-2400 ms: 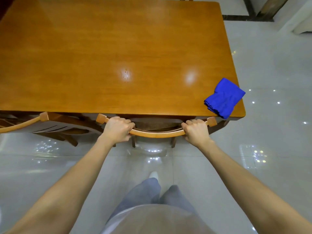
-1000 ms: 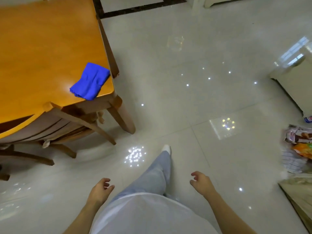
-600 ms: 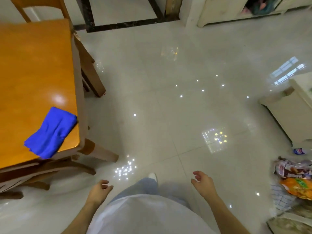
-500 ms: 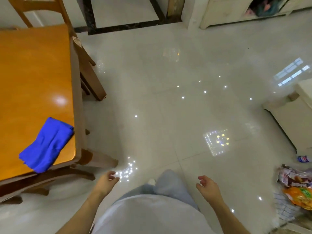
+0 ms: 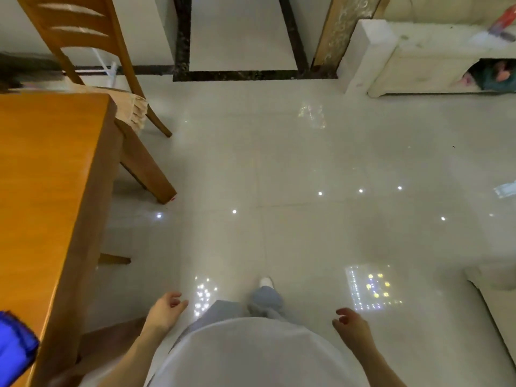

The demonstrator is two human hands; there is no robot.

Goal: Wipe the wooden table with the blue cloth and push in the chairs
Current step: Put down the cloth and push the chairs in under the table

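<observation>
Floor (image 5: 307,169) of glossy pale tile spreads ahead of you and to your right, giving you broad room to walk. On your left, the orange-brown wooden table (image 5: 50,191) bounds that room. Its near edge runs from the lower left of the view away from you to a square corner, so its visible side lies roughly along your line of travel. A thick table leg (image 5: 148,174) slants out below that corner onto the tiles.

Just beyond the corner stands the wooden slat-back chair (image 5: 83,37). Its back is upright on the far side, and its beige seat cushion (image 5: 131,107) faces the table end and sits close against the corner. Far right, a cream cabinet (image 5: 418,65) lines the wall, and a piece of pale furniture (image 5: 499,308) closes in your right flank.

The bright blue cloth (image 5: 14,350) lies on the tabletop at the lower left, near the table's edge. The frame cuts it, so you cannot tell its long axis.

Your left hand (image 5: 164,311) hangs beside the table edge without touching it, and your right hand (image 5: 351,328) hangs over the floor. On both, the fingers are loosely curled, slightly apart, and hold nothing.
</observation>
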